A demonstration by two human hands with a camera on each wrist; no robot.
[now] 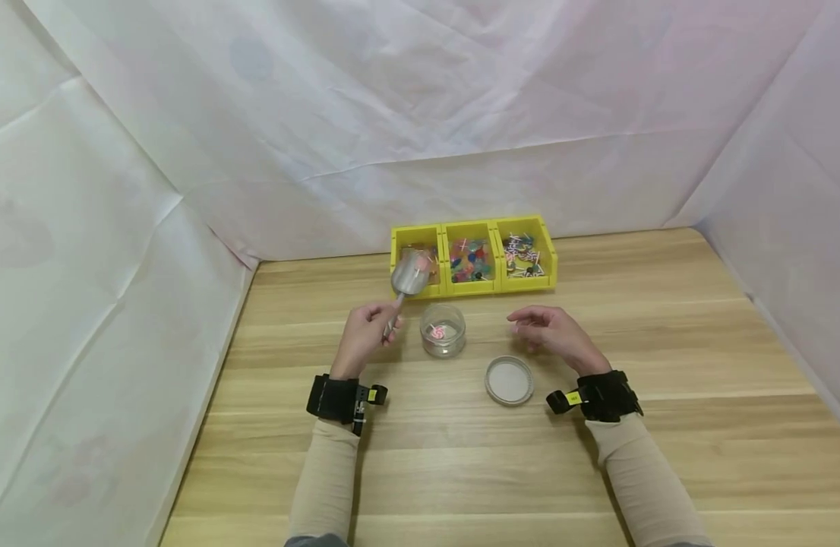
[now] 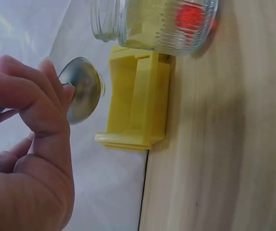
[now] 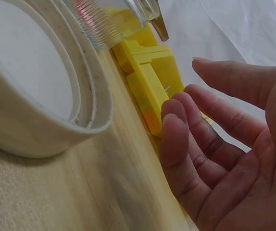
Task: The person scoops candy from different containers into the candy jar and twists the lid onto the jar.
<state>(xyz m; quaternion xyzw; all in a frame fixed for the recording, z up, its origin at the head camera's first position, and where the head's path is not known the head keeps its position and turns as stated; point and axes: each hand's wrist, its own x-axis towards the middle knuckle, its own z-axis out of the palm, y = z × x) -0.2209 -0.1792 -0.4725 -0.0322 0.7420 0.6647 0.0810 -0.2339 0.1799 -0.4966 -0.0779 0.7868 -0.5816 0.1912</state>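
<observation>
My left hand (image 1: 368, 334) grips the handle of a metal scoop (image 1: 410, 273), its bowl held over the leftmost compartment of the yellow bin (image 1: 468, 289). Something pinkish shows in the scoop's bowl. Just right of that hand stands a clear glass jar (image 1: 443, 342) without a lid, a pink-and-white swirl piece (image 1: 437, 332) inside. My right hand (image 1: 553, 334) hovers with loosely bent fingers and holds nothing; in the right wrist view its fingers (image 3: 174, 139) are apart from everything. Below it lies a round whitish lid (image 1: 509, 381), inner side up.
Colourful small pieces (image 1: 471, 262) fill the bin's middle compartment, and striped stick pieces (image 1: 522, 254) lie in the right one. The bin stands at the back of the wooden table (image 1: 447, 471). White cloth (image 1: 461, 99) hangs behind and at both sides.
</observation>
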